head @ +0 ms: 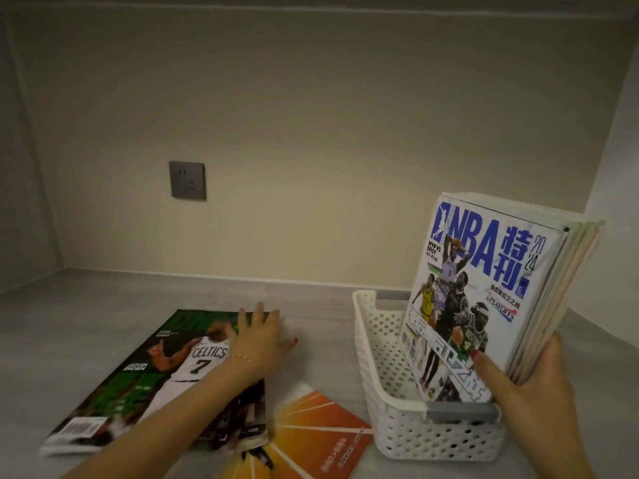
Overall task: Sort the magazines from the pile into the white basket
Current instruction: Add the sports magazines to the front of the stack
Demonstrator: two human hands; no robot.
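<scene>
The right hand [529, 385] grips a bundle of upright magazines [491, 295] at its lower near corner, thumb across the front cover, fingers curled behind. The bundle stands inside the white basket [397, 420], leaning toward the basket's right side, with empty floor space to the left of it. The left hand [261, 335] lies left of the basket, fingers extended and spread flat on the far right corner of the green-cover magazine [145, 378]; it holds nothing. That magazine tops the remaining pile left of the basket. An orange booklet [311, 433] lies just beside the basket's near left corner, partly under the pile.

Risk, as judged: if the right hand lets go, the leaning bundle may slump or tip out. A flat-palm pull may slide the glossy cover without lifting it.

Both forearms extend forward; the left wrist is straight, the right wrist bent upward.
</scene>
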